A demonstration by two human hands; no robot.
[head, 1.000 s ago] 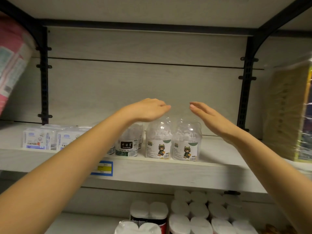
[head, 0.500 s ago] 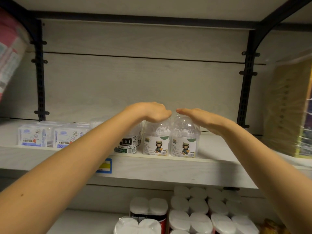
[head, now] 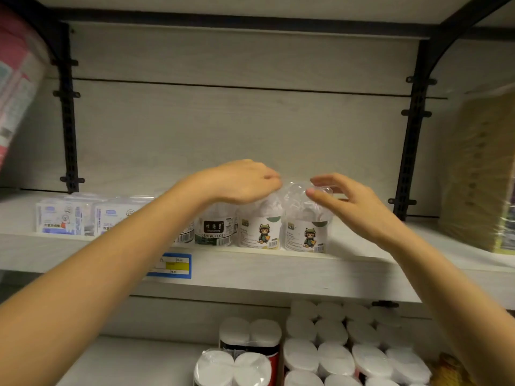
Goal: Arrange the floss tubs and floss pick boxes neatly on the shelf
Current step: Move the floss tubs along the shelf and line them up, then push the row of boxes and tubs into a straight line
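Observation:
Three clear floss tubs with domed lids stand side by side near the shelf's (head: pixel 278 271) front edge: a black-label tub (head: pixel 213 231), a left cartoon tub (head: pixel 260 231) and a right cartoon tub (head: pixel 305 236). My left hand (head: pixel 239 182) lies palm down, with curled fingers cupping the left cartoon tub's dome and hiding the black-label tub's top. My right hand (head: pixel 351 203) holds the right cartoon tub's dome between thumb and fingers. Two floss pick boxes (head: pixel 60 220) (head: pixel 111 217) sit further left, partly behind my left forearm.
A blue and yellow price tag (head: pixel 175 266) is fixed on the shelf front. Black brackets (head: pixel 68 121) (head: pixel 412 146) frame the bay. A wrapped yellowish pack (head: pixel 479 174) stands at the right, a pink pack (head: pixel 16 87) at the upper left. Several white-capped packs (head: pixel 328 355) fill the shelf below.
Both hands dropped from above the tubs onto their domes. My left hand's fingers curled over the left cartoon tub. My right hand's fingers spread and closed round the right tub's dome.

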